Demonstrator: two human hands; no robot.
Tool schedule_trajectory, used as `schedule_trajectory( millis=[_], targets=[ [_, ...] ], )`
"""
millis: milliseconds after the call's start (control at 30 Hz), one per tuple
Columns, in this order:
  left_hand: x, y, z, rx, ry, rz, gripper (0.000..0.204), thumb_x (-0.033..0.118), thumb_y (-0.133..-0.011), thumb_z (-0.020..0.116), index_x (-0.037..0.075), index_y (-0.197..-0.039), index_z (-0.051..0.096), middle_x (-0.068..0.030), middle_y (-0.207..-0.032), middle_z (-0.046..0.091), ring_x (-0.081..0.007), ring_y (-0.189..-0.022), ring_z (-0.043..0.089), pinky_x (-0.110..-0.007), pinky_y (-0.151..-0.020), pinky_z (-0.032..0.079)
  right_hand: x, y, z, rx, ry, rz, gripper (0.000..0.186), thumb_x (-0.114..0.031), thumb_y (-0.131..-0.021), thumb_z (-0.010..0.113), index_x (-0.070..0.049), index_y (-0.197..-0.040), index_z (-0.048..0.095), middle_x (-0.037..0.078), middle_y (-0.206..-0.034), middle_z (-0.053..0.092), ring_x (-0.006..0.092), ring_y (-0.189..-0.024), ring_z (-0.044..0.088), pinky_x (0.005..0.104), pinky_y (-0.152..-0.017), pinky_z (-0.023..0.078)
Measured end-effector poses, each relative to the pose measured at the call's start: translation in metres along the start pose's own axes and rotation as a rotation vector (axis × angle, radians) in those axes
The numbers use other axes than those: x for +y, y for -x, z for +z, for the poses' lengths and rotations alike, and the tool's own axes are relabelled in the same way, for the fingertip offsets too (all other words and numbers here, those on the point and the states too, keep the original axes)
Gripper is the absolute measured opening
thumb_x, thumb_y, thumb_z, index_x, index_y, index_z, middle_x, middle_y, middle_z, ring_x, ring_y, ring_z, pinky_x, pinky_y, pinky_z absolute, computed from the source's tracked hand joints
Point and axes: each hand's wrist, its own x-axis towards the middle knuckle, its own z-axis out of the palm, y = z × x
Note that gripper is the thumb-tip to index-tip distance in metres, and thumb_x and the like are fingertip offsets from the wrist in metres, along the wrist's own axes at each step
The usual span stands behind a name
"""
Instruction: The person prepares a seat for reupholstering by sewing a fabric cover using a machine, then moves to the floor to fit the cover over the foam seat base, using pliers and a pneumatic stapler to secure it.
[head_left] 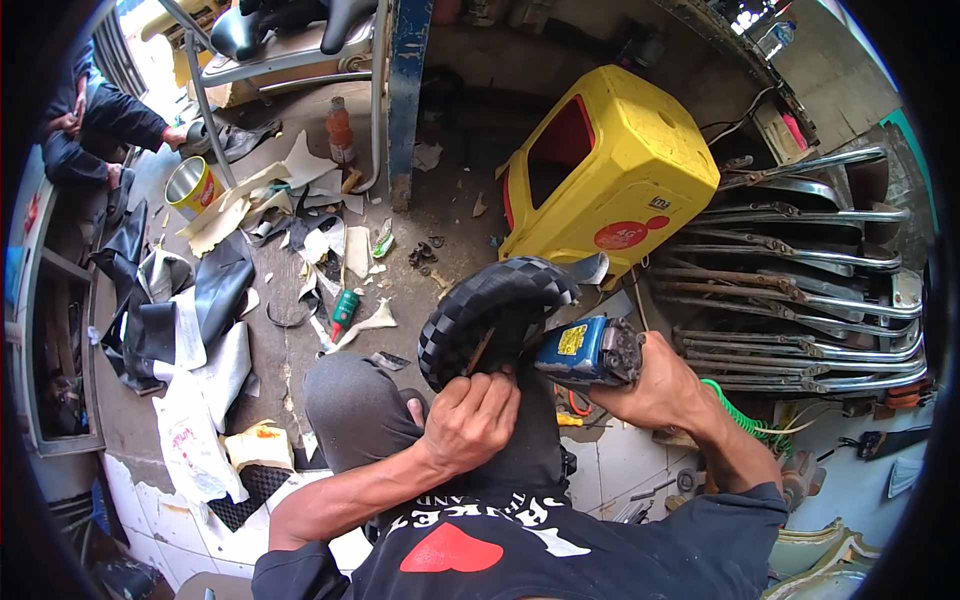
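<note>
A round seat (450, 318) wrapped in black-and-grey checkered covering stands tilted against my lap, its underside turned toward me. My left hand (472, 425) is closed at its near edge, knuckles up; the fingertips and what they pinch are partly hidden. In my right hand (655, 388) is a blue staple gun (560, 352) with a yellow label, gripped by its handle. Its front end points left at the inner side of the seat, close to my left fingers. Whether its nose touches the seat cannot be made out.
A yellow plastic box stool (650, 130) stands ahead. Metal chair frames (800, 290) are stacked on the right, above a green coiled hose (735, 410). Scraps of black vinyl (225, 275), a green-and-red bottle (345, 308) and a tin (192, 187) lie left. Another person (110, 120) sits far left.
</note>
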Motion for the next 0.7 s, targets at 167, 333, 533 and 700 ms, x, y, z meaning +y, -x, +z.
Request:
schedule_trajectory(
  millis=[167, 333, 533, 700],
  targets=[
    [0.002, 0.002, -0.002, 0.031, 0.032, 0.019, 0.012, 0.006, -0.075, 0.073, -0.002, -0.083, 0.072, -0.0086, -0.088, 0.062, -0.0164, -0.070, 0.055, -0.030, -0.061, 0.040, 0.002, 0.006, 0.004, 0.017, 0.000, 0.035, 0.027, -0.013, -0.079, 0.074, 0.001, -0.102, 0.074, 0.022, -0.081, 0.074, 0.0346, -0.077, 0.076, 0.0416, -0.072, 0.056],
    [0.003, 0.004, -0.001, 0.030, 0.058, 0.034, 0.012, 0.007, -0.075, 0.073, -0.003, -0.082, 0.073, -0.0095, -0.090, 0.064, -0.0170, -0.071, 0.056, -0.031, -0.061, 0.040, -0.003, 0.006, 0.001, 0.009, -0.006, 0.034, 0.027, -0.013, -0.077, 0.074, 0.002, -0.100, 0.074, 0.022, -0.079, 0.073, 0.0340, -0.075, 0.075, 0.0421, -0.071, 0.055],
    [0.003, 0.002, 0.001, 0.048, 0.042, 0.023, 0.008, 0.005, -0.075, 0.073, -0.002, -0.080, 0.072, -0.0087, -0.090, 0.063, -0.0167, -0.071, 0.055, -0.031, -0.061, 0.040, -0.005, 0.004, 0.000, 0.004, -0.007, 0.078, 0.026, -0.015, -0.080, 0.073, 0.002, -0.100, 0.074, 0.021, -0.078, 0.073, 0.0330, -0.073, 0.074, 0.0428, -0.072, 0.055],
    [0.003, 0.005, 0.002, 0.045, 0.060, 0.015, 0.007, 0.006, -0.075, 0.073, 0.000, -0.079, 0.072, -0.0084, -0.089, 0.062, -0.0170, -0.071, 0.055, -0.031, -0.061, 0.039, -0.009, 0.004, 0.001, 0.001, 0.028, 0.098, 0.027, -0.018, -0.083, 0.072, 0.001, -0.101, 0.074, 0.020, -0.081, 0.074, 0.0327, -0.075, 0.075, 0.0428, -0.074, 0.056]
  ],
)
